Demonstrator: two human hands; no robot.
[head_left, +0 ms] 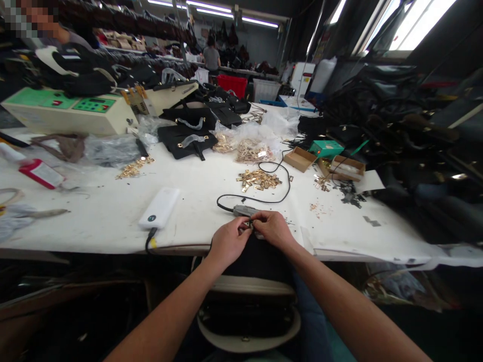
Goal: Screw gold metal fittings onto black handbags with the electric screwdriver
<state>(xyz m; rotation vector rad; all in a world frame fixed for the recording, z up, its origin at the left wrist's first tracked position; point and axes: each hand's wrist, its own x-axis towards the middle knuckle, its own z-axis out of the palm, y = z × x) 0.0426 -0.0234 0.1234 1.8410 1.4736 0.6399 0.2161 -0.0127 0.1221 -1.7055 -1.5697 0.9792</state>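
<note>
On my lap, against the table's front edge, rests a black handbag with a pale trim (251, 284), its lower part facing me open. My left hand (230, 241) and my right hand (273, 229) meet over its far end, thumbs and fingers pinched close together. A small dark piece (250, 222) shows between the fingertips; its kind is too small to make out. Just beyond my fingers lies a grey corded hand tool (243, 210), its black cable looping back across the table. A pile of gold metal fittings (258, 179) lies farther behind it.
A white power bank (159, 208) with a cable lies left. Behind are black handbags (186, 141), a bag of fittings (252, 151) and a cream machine (71, 113). Cardboard boxes (300, 159) and a green box (326, 148) stand right. A person (211, 54) is far back.
</note>
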